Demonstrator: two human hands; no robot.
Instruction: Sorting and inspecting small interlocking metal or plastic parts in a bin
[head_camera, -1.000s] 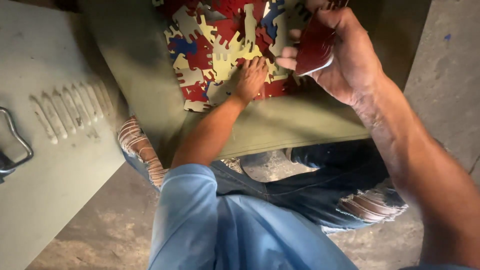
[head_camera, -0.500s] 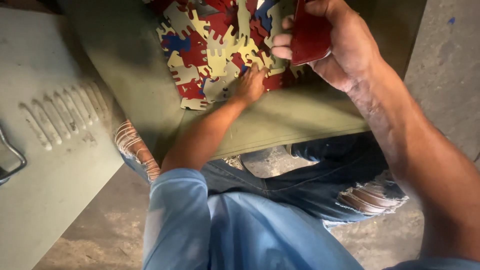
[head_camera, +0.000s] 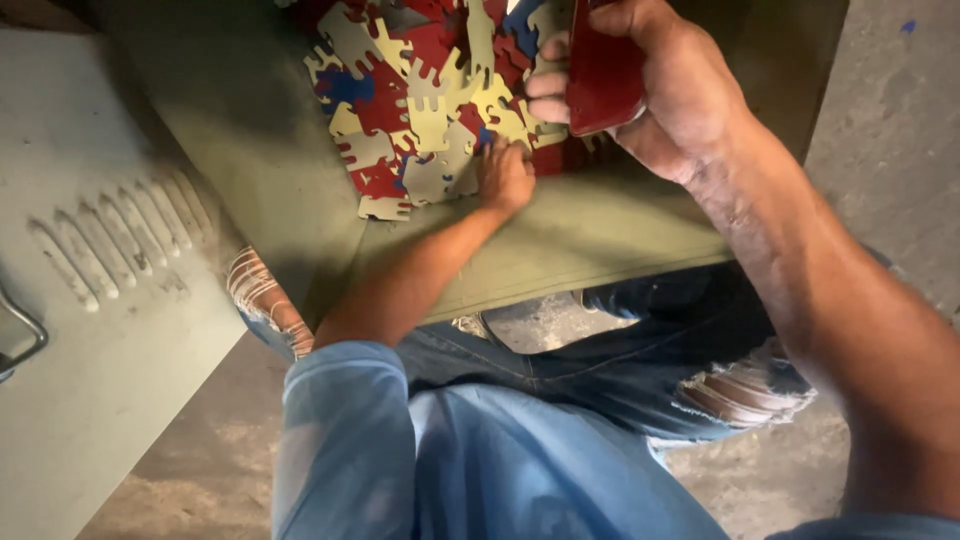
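Observation:
A heap of flat, toothed pieces (head_camera: 420, 110) in red, tan and blue lies on a green metal surface (head_camera: 590, 240). My left hand (head_camera: 507, 176) rests palm down on the near edge of the heap, fingers on the pieces. My right hand (head_camera: 665, 85) is raised over the heap's right side and grips a dark red flat piece (head_camera: 603, 75) between thumb and fingers.
A pale green metal panel with louvre slots (head_camera: 110, 240) and a wire handle (head_camera: 25, 335) stands at the left. Below are my knees in torn blue jeans (head_camera: 740, 390) and a concrete floor (head_camera: 890, 120).
My left hand has slid down and right along the heap's edge. My right hand has lifted the red piece higher, and the view has shifted slightly.

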